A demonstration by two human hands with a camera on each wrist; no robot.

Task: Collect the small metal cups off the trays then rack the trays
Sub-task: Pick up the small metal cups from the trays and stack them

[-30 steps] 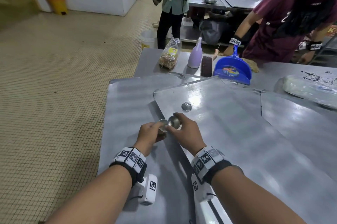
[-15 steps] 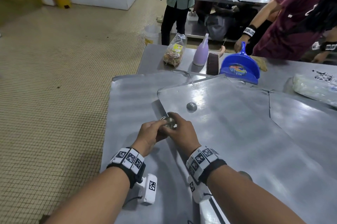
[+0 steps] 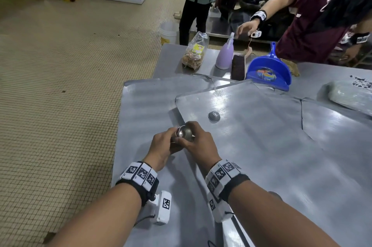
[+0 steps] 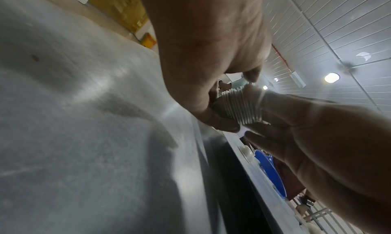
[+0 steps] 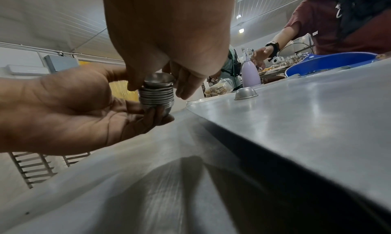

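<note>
A nested stack of small metal cups (image 3: 184, 133) (image 5: 156, 96) (image 4: 241, 107) is held just above the left edge of the upper tray (image 3: 251, 146). My left hand (image 3: 171, 137) cradles the stack from below and the side, fingers curled round it. My right hand (image 3: 193, 139) pinches the topmost cup (image 5: 160, 79), which sits in the stack. One more cup (image 3: 213, 116) (image 5: 245, 93) lies upside down on the upper tray, a little beyond my hands. A lower tray (image 3: 145, 106) sticks out to the left beneath it.
At the far side of the table stand a snack bag (image 3: 194, 53), a lilac spray bottle (image 3: 224, 55), a brown brush (image 3: 237, 67) and a blue dustpan (image 3: 269, 73). A person in a maroon shirt (image 3: 314, 15) reaches over there. Another tray (image 3: 338, 132) lies at right. Tiled floor lies left.
A second ago my right hand held a single cup beside the stack in my left hand. That cup now sits on top of the stack. The lone cup on the tray has not moved.
</note>
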